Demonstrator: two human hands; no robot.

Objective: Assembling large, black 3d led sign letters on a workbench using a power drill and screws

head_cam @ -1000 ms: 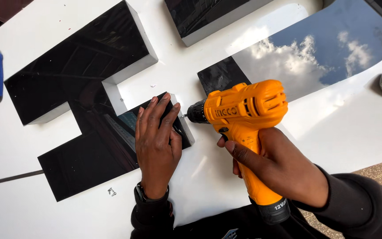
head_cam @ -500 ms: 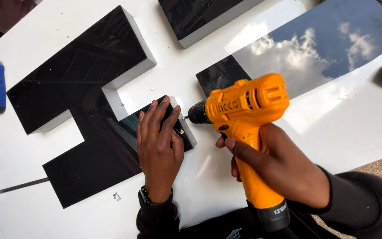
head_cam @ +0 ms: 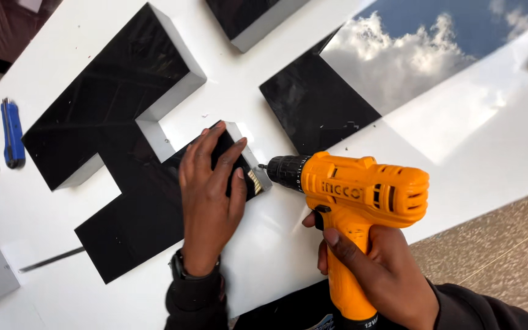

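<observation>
My left hand [head_cam: 209, 201] lies flat, fingers spread, on the lower right arm of a big black raised letter shape [head_cam: 117, 140] with silver sides, which rests on a white board [head_cam: 288, 244]. My right hand [head_cam: 374, 275] grips the handle of a yellow cordless drill [head_cam: 362, 201]. The drill points left, its black chuck and bit touching the silver side of the letter's end, right beside my left fingertips.
A blue utility knife [head_cam: 10, 133] lies at the left edge of the board. Another black raised shape [head_cam: 245, 18] sits at the top. A glossy black panel [head_cam: 386, 67] at the upper right mirrors sky and clouds. Speckled floor [head_cam: 502, 244] shows at the right.
The view has shifted closer to the work. The drill has stayed pressed to the letter's side and my left hand has stayed on the letter.
</observation>
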